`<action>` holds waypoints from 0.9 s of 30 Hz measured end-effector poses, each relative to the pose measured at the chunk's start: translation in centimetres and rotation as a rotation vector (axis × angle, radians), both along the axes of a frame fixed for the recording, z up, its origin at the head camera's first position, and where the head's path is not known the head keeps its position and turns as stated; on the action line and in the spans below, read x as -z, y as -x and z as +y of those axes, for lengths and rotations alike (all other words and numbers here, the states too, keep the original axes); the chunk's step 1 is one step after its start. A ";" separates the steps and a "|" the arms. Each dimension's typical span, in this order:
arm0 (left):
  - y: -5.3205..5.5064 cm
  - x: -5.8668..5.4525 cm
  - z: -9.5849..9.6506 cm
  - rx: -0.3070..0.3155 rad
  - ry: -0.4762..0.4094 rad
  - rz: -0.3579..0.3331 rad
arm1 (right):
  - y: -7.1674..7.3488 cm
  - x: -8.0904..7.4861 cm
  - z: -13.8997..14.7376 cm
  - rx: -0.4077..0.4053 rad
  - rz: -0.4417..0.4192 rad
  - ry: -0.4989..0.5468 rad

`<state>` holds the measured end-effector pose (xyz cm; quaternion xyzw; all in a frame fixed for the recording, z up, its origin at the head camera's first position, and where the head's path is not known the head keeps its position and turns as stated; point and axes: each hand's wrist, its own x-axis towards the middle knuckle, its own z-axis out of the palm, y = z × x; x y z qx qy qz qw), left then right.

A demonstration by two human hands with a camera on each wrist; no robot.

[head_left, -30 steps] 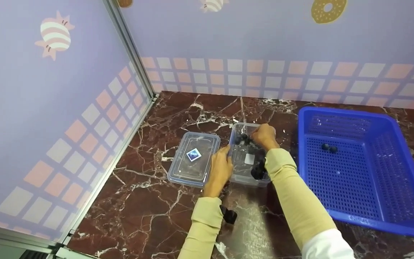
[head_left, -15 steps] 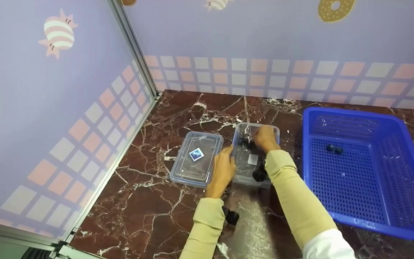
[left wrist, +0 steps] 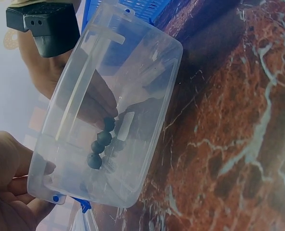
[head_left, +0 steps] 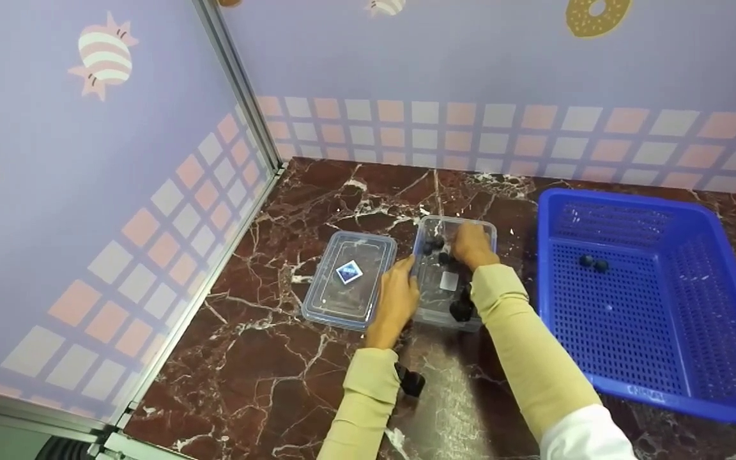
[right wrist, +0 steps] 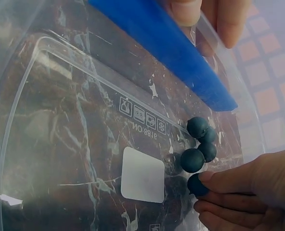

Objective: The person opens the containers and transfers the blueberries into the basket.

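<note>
In the head view my left hand [head_left: 398,291] grips the left side of a clear plastic box [head_left: 435,317]. The left wrist view shows that hand [left wrist: 12,180] with its thumb inside the box wall. My right hand [head_left: 472,246] reaches into the far right part of the box. Up close, the right hand [right wrist: 248,192] pinches a small dark round ball [right wrist: 198,184], blueberry-like, between thumb and fingers. Several similar balls [right wrist: 192,160] lie beside it on the box floor, clustered near its far end. A white square sticker [right wrist: 142,176] marks the bottom.
Left of the box lies a clear lid [head_left: 342,303] with a blue diamond label [head_left: 349,273]. A blue perforated basket [head_left: 611,345] stands at the right with two dark balls [head_left: 593,263] inside. Patterned wall panels [head_left: 470,64] border the marble tabletop [head_left: 240,370].
My right hand has sunk slightly lower into the box, and the dark balls beside it have shifted. The left hand keeps its hold on the box. The head view has shifted slightly.
</note>
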<state>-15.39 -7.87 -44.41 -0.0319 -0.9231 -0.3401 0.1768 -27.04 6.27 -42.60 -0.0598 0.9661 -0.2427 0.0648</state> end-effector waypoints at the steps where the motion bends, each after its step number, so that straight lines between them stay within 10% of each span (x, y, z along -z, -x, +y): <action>1: 0.0 0.0 0.0 -0.002 0.002 -0.001 | 0.0 0.0 0.0 -0.004 0.002 0.001; 27: 0.1 -0.2 0.2 -0.006 0.007 -0.012 | -0.5 -5.3 3.4 0.007 0.000 0.195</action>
